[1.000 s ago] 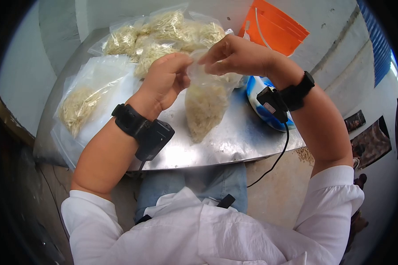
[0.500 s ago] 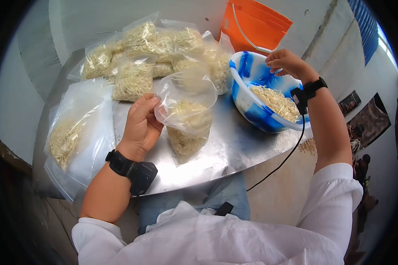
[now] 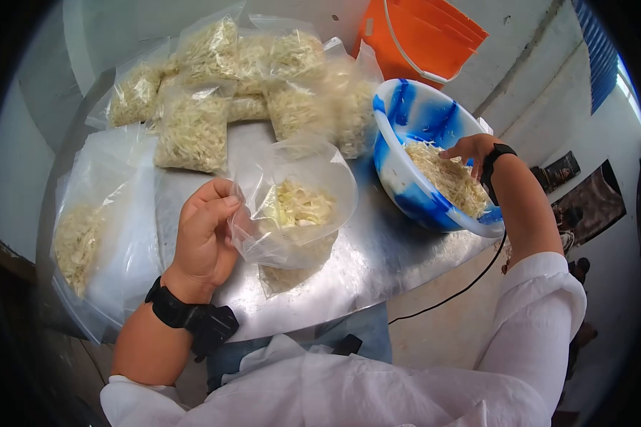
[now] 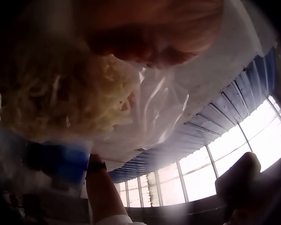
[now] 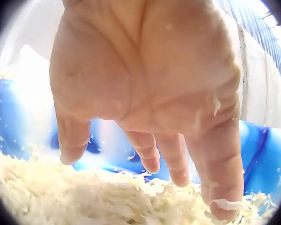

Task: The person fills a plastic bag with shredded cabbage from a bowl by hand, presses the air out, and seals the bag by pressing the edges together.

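Observation:
My left hand (image 3: 210, 231) pinches the rim of a clear plastic bag (image 3: 338, 192) between thumb and fingers. The bag's mouth gapes wide, and pale shreds (image 3: 303, 205) fill its lower part. On the right, my right hand (image 3: 473, 151) reaches into a blue-and-white basin (image 3: 395, 160) that holds a heap of similar pale shreds (image 3: 441, 174). In the right wrist view the fingers (image 5: 225, 164) point down, spread apart, with their tips at the shreds (image 5: 84, 192). A few bits cling to the palm. The left wrist view is dark and shows the bag's shreds (image 4: 107, 93) close up.
Several filled bags (image 3: 192, 132) stand along the back of the metal table (image 3: 377, 263). At the left lies a stack of flat clear bags (image 3: 132, 220) with a partly filled bag (image 3: 82, 245) on it. An orange bucket (image 3: 420, 35) stands behind the basin.
Both hands were at the bag's top; the right hand then left it, moved right and went down into the basin. The bag's mouth has opened wide, with the left hand still gripping its rim.

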Tool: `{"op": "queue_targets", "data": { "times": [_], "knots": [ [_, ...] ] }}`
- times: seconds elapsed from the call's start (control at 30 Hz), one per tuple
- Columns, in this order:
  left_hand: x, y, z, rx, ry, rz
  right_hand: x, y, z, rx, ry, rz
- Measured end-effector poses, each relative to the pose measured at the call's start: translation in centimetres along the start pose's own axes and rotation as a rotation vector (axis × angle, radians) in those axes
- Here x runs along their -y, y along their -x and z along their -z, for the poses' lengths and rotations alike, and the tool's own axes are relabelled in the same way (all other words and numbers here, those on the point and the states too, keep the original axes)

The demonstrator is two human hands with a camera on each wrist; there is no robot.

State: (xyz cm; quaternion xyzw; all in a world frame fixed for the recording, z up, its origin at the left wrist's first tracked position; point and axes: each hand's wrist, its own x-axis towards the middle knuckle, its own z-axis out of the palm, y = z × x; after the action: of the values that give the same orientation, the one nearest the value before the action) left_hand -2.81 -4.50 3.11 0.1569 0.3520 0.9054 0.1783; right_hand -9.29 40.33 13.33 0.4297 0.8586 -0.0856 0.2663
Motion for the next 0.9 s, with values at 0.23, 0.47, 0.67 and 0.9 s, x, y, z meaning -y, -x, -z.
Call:
{"op": "queue_targets", "data": {
  "times": [0.23,0.47,0.67,0.9],
  "knots": [
    [0.3,0.2,-0.7,-0.092,-0.051,-0.012,2.2,-1.1,-1.6,0.071,-0.117,0.273],
    [0.1,0.2,-1.4,-0.115,-0.057,-0.019,5.9,-1.6,-4.0,0.307,0.037,0.830],
    [0.2,0.1,-1.4,-0.126,-0.076,-0.044,4.6,0.6,-5.4,0.099,0.319,1.219],
    [0.0,0.1,-1.3,-0.111,-0.120,-0.049,2.5,4.0,-5.1,0.129,0.487,1.049]
  ]
}}
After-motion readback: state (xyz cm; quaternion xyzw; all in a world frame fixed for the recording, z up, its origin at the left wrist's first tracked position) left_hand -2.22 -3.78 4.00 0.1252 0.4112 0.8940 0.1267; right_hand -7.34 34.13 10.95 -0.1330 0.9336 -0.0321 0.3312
